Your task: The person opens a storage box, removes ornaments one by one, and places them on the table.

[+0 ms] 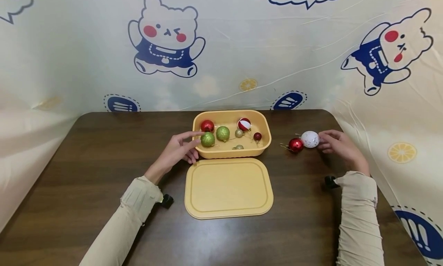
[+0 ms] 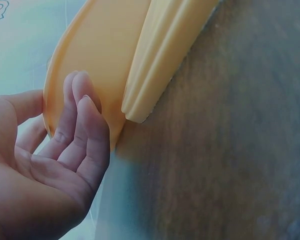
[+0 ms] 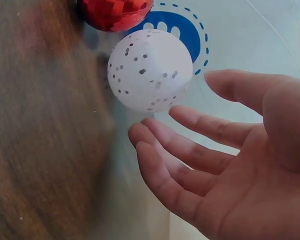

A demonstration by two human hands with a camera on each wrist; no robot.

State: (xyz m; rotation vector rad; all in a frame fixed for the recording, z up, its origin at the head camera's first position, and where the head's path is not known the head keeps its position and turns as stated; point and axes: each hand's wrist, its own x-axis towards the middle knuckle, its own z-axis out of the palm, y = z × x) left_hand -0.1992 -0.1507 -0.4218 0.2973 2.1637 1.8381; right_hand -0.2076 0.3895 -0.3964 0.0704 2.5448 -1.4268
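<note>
A yellow box (image 1: 230, 154) holds several Christmas balls, among them two glittery green ones. My left hand (image 1: 181, 147) is at the box's left end, thumb and forefinger over the rim with their tips right at the nearer green Christmas ball (image 1: 208, 139). In the left wrist view the rim hides those tips, while the other fingers (image 2: 92, 135) bend loosely outside the wall; I cannot tell whether the ball is pinched. On the right, the spread fingers of my right hand (image 1: 340, 146) are close beside a white speckled Christmas ball (image 3: 150, 70), thumb apart from it. A shiny red ball (image 1: 295, 144) lies against the white one.
In the box are also a red ball (image 1: 207, 126), a red-and-white ball (image 1: 244, 124) and some smaller ones. A flat yellow lid (image 1: 229, 189) lies in front of the box on the dark wooden table (image 1: 104, 162). A printed curtain (image 1: 228, 46) hangs behind.
</note>
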